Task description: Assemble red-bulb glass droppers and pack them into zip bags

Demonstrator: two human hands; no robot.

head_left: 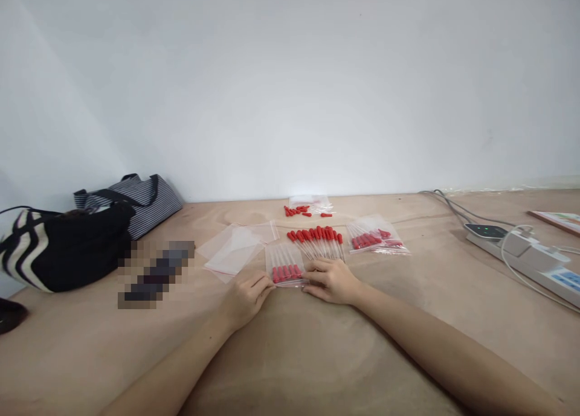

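Observation:
Between my two hands lies a clear zip bag (284, 253) with several droppers in it, their red rubber bulbs toward me and their clear tubes pointing away. The thumb and fingers of my left hand (248, 295) are closed at the bag's near left corner. My right hand (331, 281) has its fingers closed on the near right corner. Just beyond the right hand, a fan of loose droppers (319, 238) rests on the table, red bulbs at the far end; the hand hides part of the tubes.
Flat clear bags (238, 247) overlap at the left. Filled dropper bags (374, 238) lie at the right. Red bulbs (296, 211) and clear tubes (325, 209) sit near the wall. A power strip (534, 268) with cables is far right; a black bag (86, 247) and striped bag (151, 204) stand left.

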